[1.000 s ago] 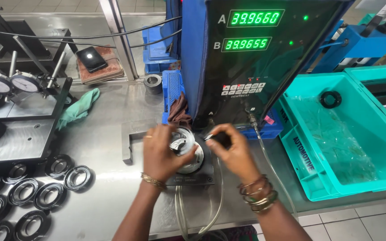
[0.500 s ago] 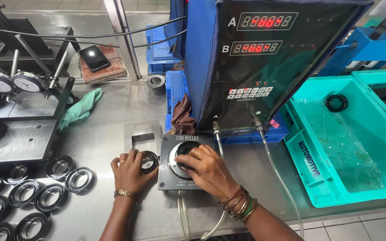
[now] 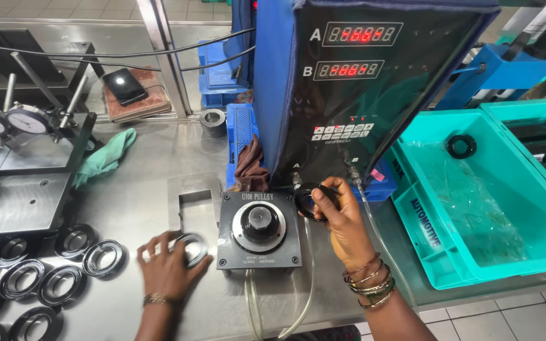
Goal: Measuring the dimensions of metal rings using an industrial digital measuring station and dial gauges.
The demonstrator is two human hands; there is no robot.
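Hand positions, head view

Left hand (image 3: 169, 265): palm down, fingers spread and curled, motion-blurred, bracelet at wrist. Right hand (image 3: 339, 218): raised, thumb and fingers pinched closed, forearm angled up from lower right, several bangles at wrist.

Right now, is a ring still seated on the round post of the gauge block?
No: the post stands bare, the right hand holds a black ring, and the left hand covers another.

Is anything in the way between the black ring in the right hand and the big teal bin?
Nothing visible blocks it. The right hand holds the black ring up beside the gauge block; only bare table lies before the teal bin.
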